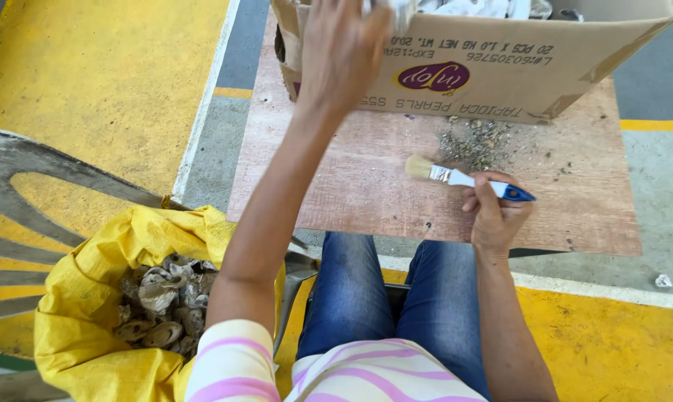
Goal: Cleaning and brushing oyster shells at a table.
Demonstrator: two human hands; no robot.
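Left hand (341, 52): raised at the rim of the cardboard box (493, 71), fingers closed on something pale, too blurred to name.
Right hand (495, 216): clamped around the paintbrush (463, 179) handle, near side of box.
Grit pile (476, 143): just beyond bristles, near the box.
Yellow sack (105, 298): well left of box, holding grey shells.

Paintbrush (463, 179): pale cream bristles, silver ferrule, white handle with blue end. Cardboard box (500, 67): plain brown, dark print, purple oval mark. Board (351, 179): faded pinkish-red wood grain, speckled with grey-brown debris (476, 143). Sack (90, 313): bright yellow woven; contents (165, 305) dull grey, brown, off-white. Shirt sleeve (232, 365): cream with pink stripes. Jeans (351, 298): mid blue denim. Floor (105, 82): yellow paint, grey concrete, white border lines.
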